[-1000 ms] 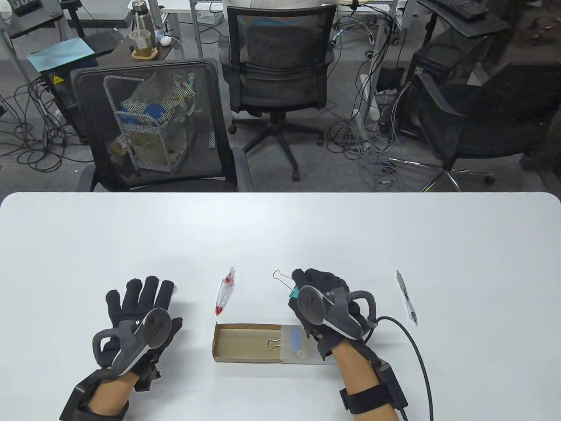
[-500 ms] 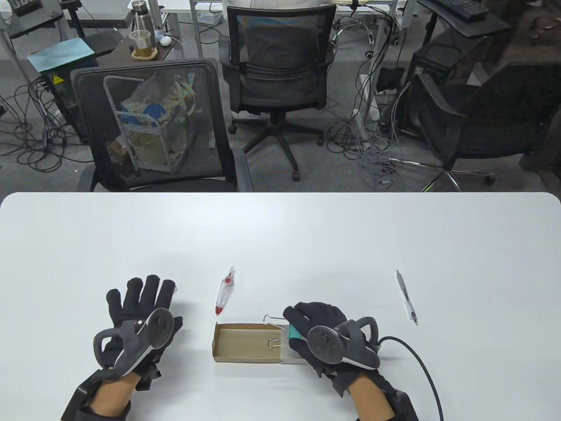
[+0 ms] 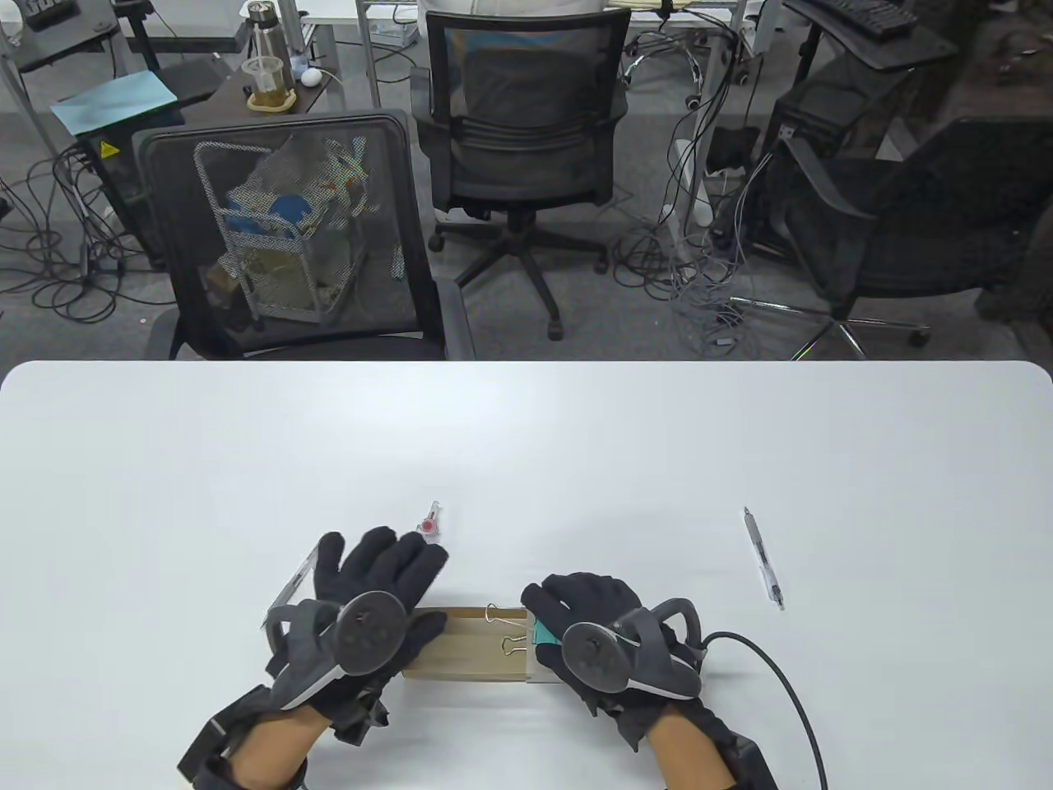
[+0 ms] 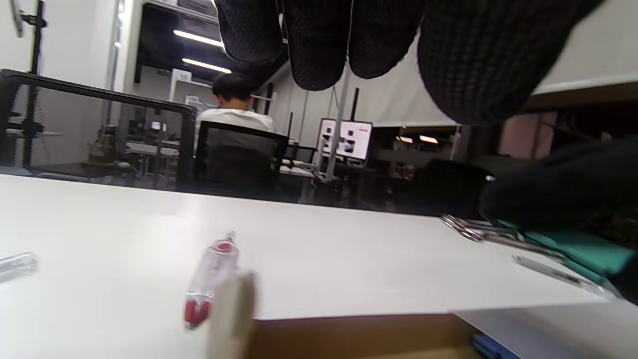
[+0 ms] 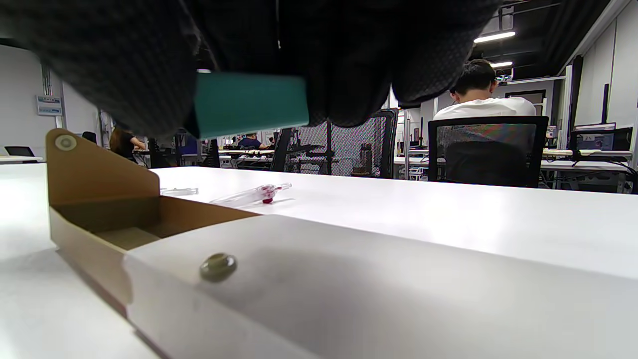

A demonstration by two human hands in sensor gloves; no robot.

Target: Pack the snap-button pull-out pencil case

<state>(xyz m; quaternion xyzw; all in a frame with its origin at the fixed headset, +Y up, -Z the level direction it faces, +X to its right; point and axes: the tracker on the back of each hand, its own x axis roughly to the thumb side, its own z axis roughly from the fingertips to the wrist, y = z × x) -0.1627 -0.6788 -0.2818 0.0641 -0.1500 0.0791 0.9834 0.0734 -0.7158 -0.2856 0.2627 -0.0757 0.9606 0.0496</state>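
The pencil case lies near the table's front edge: a brown cardboard drawer [image 3: 473, 654] pulled left out of a translucent white sleeve [image 3: 539, 676]. A small binder clip [image 3: 514, 646] lies in the drawer. My right hand [image 3: 545, 611] pinches a teal binder clip [image 3: 543, 634] at the drawer's right end, with its wire handles pointing left over the drawer. It shows in the right wrist view [image 5: 249, 107] above the sleeve [image 5: 349, 279] and its snap button [image 5: 218, 266]. My left hand [image 3: 387, 561] lies spread and empty over the drawer's left end.
A red and clear correction tape pen [image 3: 429, 520] lies just beyond my left fingertips and shows in the left wrist view [image 4: 212, 276]. A clear ruler [image 3: 296, 580] lies left of my left hand. A pen [image 3: 763, 559] lies to the right.
My right hand carried the teal binder clip down from behind the case to the drawer's right end. My left hand moved right, from the bare table to over the drawer's left end.
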